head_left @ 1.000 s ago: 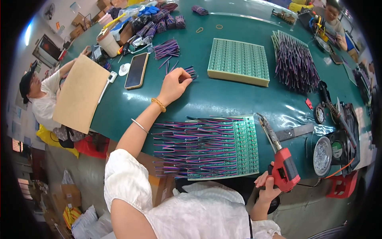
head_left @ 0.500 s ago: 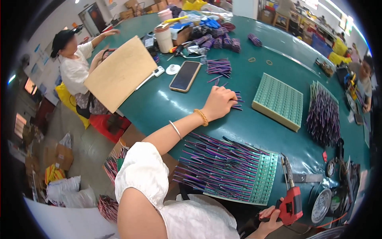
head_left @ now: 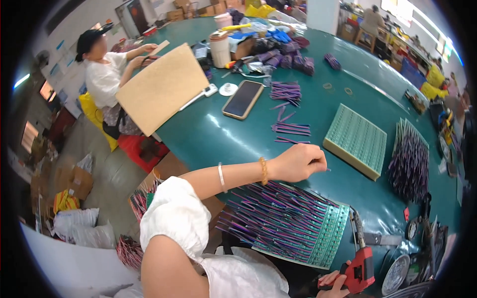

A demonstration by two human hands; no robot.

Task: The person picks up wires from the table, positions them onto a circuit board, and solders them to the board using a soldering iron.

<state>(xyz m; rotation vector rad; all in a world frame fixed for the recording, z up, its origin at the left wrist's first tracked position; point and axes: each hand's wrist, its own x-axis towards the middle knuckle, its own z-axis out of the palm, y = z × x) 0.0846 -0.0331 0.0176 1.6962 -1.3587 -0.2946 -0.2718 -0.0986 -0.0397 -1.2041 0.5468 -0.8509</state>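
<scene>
My left hand (head_left: 299, 163) is closed in a pinch above the far edge of a green circuit-board panel (head_left: 332, 229). A small purple wire end (head_left: 328, 170) pokes out at its fingertips; the rest is hidden by the fingers. Rows of purple and dark wires (head_left: 278, 223) lie across the panel, spreading left from it. At the lower right, my right hand (head_left: 334, 285) grips a red soldering gun (head_left: 361, 270), its metal tip pointing up beside the panel. Beyond my left hand, a few cut wires (head_left: 292, 130) lie loose, with a larger pile of wires (head_left: 285, 93) behind.
A stack of green boards (head_left: 355, 141) and a wired panel (head_left: 410, 161) stand to the right. A phone (head_left: 242, 99), a cup (head_left: 219, 49) and a tan board (head_left: 163, 89) lie farther left. A co-worker (head_left: 102, 67) sits at the far left. A round metal dish (head_left: 396, 274) is lower right.
My left hand has lifted off the loose wires and come nearer and to the right, over the panel's far edge. The right hand still holds the soldering gun. The view has shifted slightly.
</scene>
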